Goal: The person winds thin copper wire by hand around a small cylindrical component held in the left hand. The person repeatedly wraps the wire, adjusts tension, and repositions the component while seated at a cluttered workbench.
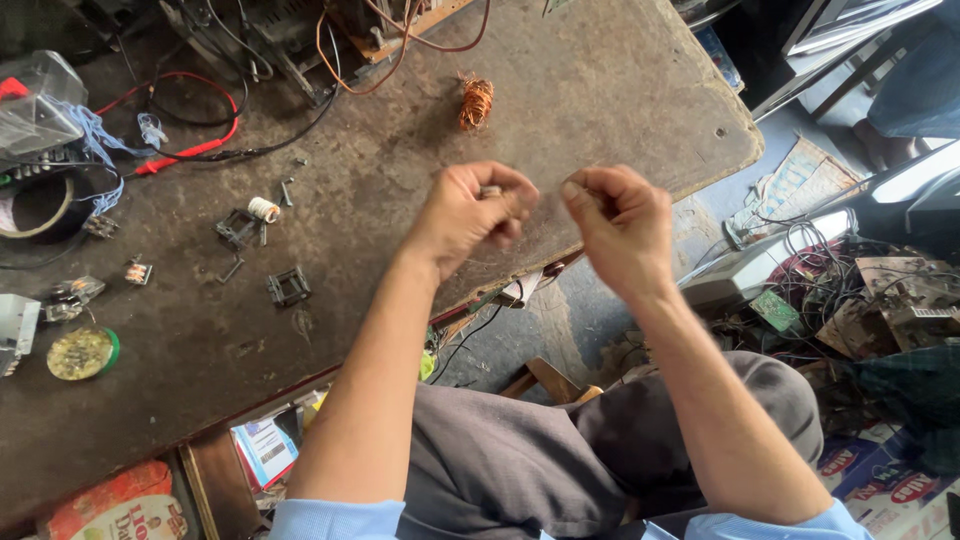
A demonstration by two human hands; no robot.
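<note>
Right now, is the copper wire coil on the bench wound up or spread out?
Wound up: the copper coil sits as a tight bundle on the bench, with loose strand ends.

A small pale cylindrical part (490,191), mostly hidden, sat pinched in the left hand (470,215) above the near table edge; the right hand (615,215) was closed just beside it.

Copper coil (476,102), tape roll (30,205)

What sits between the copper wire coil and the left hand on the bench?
Nothing: in the head view, only bare worn benchtop lies between the copper wire coil and the left hand.
</note>
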